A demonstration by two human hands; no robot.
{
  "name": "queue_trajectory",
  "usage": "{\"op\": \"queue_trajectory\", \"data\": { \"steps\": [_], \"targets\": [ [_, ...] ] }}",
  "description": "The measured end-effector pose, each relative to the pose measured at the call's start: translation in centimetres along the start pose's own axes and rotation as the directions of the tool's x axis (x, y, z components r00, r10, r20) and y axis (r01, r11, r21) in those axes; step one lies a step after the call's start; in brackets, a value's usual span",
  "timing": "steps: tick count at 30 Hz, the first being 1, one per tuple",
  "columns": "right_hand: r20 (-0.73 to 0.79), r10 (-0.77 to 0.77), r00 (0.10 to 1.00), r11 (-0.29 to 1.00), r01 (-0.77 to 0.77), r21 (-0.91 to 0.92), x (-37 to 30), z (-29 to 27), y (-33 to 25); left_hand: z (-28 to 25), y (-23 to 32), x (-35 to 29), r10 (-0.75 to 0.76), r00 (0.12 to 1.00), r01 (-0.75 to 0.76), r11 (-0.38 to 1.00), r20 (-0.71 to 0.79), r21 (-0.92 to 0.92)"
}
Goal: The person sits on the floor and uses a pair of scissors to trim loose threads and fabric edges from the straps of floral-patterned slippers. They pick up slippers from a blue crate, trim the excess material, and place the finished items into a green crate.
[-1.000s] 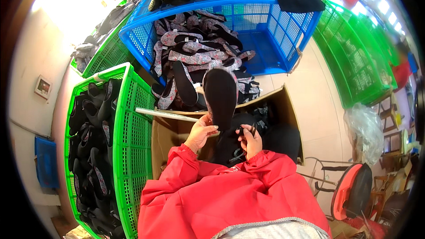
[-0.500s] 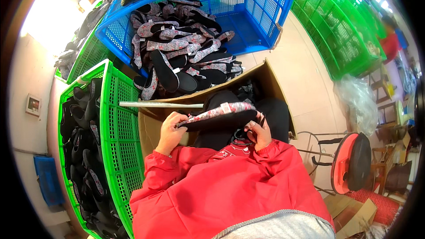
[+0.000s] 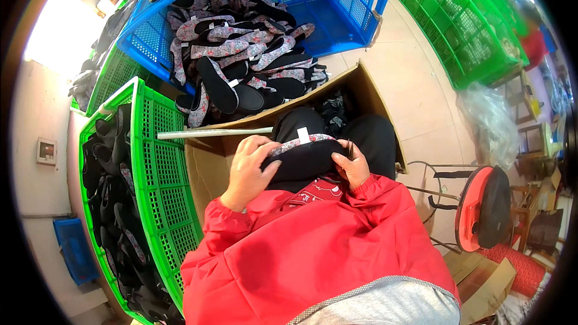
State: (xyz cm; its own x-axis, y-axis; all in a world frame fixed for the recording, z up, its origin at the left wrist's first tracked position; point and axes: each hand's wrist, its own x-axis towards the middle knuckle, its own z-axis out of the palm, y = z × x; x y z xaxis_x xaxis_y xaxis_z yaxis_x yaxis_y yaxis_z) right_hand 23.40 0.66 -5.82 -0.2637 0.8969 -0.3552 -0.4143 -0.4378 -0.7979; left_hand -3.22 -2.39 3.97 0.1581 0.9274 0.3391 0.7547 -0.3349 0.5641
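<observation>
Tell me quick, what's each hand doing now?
Left hand: holding one end of the shoe.
Right hand: holding the other end.

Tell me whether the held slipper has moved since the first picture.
Yes, down the picture: the slipper, now crosswise, no longer overlaps the far rim of the cardboard box.

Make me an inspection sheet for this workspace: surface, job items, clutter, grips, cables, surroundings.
Surface: black-trousered lap, with an open cardboard box around the knees.
Job's things: black slipper with floral trim, white tag showing.
Clutter: pale rod along the box; clear plastic bag at right.
Grips: left grip and right grip hold opposite ends of the slipper; the right also has a slim dark object, type unclear.
Cables: nothing seen for certain.
Surroundings: blue crate with piled slippers; green crate of black footwear at left.
</observation>
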Motion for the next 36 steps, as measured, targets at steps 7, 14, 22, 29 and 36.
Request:
{"op": "queue_trajectory", "data": {
  "steps": [7, 14, 22, 29, 36],
  "targets": [
    [0.011, 0.041, 0.999, 0.999, -0.041, 0.012, 0.0, -0.4, 0.0, 3.4, 1.1, 4.0, 0.127, 0.992, -0.127, 0.991, 0.001, -0.035],
    [0.026, 0.008, 1.0, 0.998, -0.009, 0.06, 0.2, -0.6, 0.6, 4.6, 1.3, 4.7, 0.08, 0.992, -0.072, 0.994, 0.095, -0.086],
    [0.036, 0.039, 0.999, 0.999, -0.038, -0.027, 0.1, -1.0, 0.4, 6.7, 1.5, 3.8, 0.021, 1.0, -0.023, 0.993, -0.017, -0.113],
    [-0.029, 0.093, 0.995, 0.948, -0.098, -0.303, -0.1, -1.1, -1.0, 8.5, 0.7, 3.2, -0.11, 0.986, 0.091, 0.985, -0.127, -0.148],
    [0.013, 0.002, 1.0, 0.896, 0.004, -0.443, 0.1, -1.3, -2.0, 8.6, 0.4, 2.8, -0.113, 0.984, 0.076, 0.968, -0.142, -0.241]
  ]
}}
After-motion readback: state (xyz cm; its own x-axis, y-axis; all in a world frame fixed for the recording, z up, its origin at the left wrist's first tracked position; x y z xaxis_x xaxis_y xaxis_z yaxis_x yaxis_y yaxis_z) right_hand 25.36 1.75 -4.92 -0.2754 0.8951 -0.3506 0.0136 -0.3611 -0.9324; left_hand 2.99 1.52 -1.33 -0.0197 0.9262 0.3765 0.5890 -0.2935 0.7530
